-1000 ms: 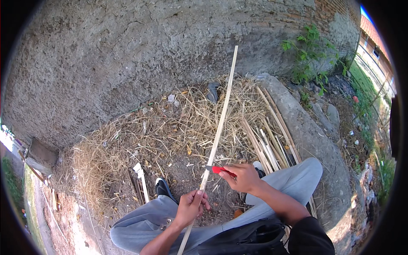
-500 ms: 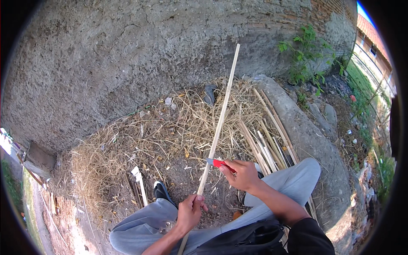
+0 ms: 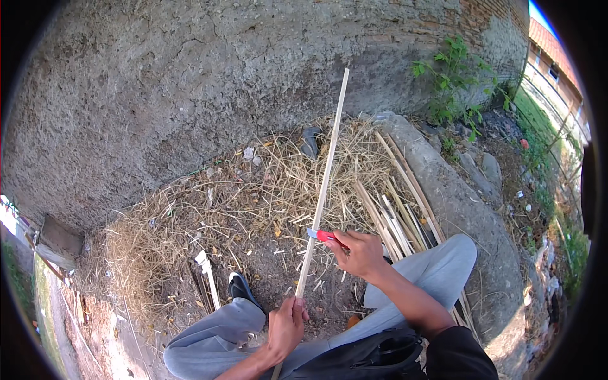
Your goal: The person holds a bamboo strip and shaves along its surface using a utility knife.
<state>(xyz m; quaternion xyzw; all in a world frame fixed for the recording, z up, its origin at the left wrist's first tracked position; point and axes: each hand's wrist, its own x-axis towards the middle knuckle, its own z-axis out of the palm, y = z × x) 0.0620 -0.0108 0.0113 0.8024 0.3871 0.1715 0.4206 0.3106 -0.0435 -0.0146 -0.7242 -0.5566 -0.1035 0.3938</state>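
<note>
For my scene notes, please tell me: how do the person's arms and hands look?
The left hand and right hand are gloveless, with no watch or bracelet visible. A plain black sleeve shows above the bare right forearm; the visible left forearm is also bare.

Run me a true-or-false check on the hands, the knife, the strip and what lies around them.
1. The left hand grips the long pale strip. True.
2. The right hand holds a green-handled knife. False: it holds a red-handled knife.
3. In this view, the blade overlaps the strip. True.
4. The leafy plant is left of the strip. False: it is to the right.
5. More strips lie near the right knee. True.
</note>
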